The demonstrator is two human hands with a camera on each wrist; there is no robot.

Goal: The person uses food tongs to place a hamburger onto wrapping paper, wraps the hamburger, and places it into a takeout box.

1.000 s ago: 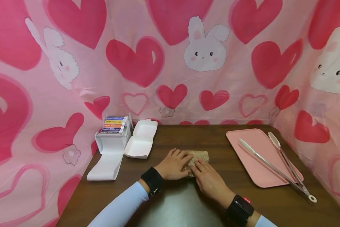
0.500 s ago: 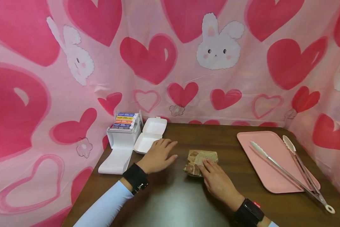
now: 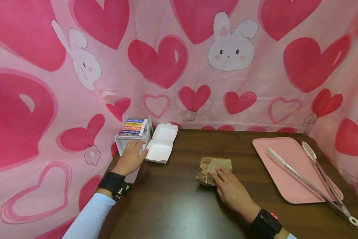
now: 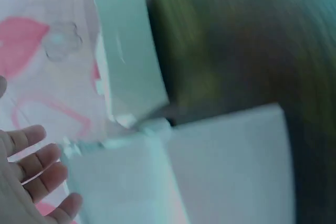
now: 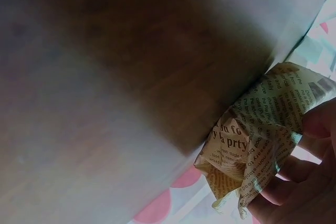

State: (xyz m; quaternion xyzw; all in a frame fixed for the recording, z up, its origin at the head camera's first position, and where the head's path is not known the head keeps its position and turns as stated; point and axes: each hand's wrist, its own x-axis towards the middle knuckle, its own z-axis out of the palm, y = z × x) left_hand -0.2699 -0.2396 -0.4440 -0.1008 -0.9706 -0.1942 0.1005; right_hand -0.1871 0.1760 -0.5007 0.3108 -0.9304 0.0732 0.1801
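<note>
At the left, my left hand point(image 3: 130, 158) hovers over a white label dispenser point(image 3: 134, 129), its fingers extended with nothing in them. It covers most of the white strip point(image 3: 133, 176) coming from the dispenser. The left wrist view catches the fingers of the left hand point(image 4: 37, 177) spread beside a blurred white surface point(image 4: 231, 166). In the middle of the table lies a parcel point(image 3: 206, 171) wrapped in brown newsprint-patterned paper. My right hand point(image 3: 233, 192) rests on its near right side. Up close, folded paper point(image 5: 231, 145) shows beside the thumb and fingers in the right wrist view.
An open white clamshell box point(image 3: 161, 147) stands just right of the dispenser. A pink tray point(image 3: 286, 166) is on the right, with long metal tongs point(image 3: 306, 182) lying across it. A pink heart-and-rabbit sheet point(image 3: 197, 76) hangs behind the dark wooden table point(image 3: 176, 209).
My left hand has come off the parcel and moved left to the dispenser. The right hand has stayed on the parcel. The head view has turned slightly left.
</note>
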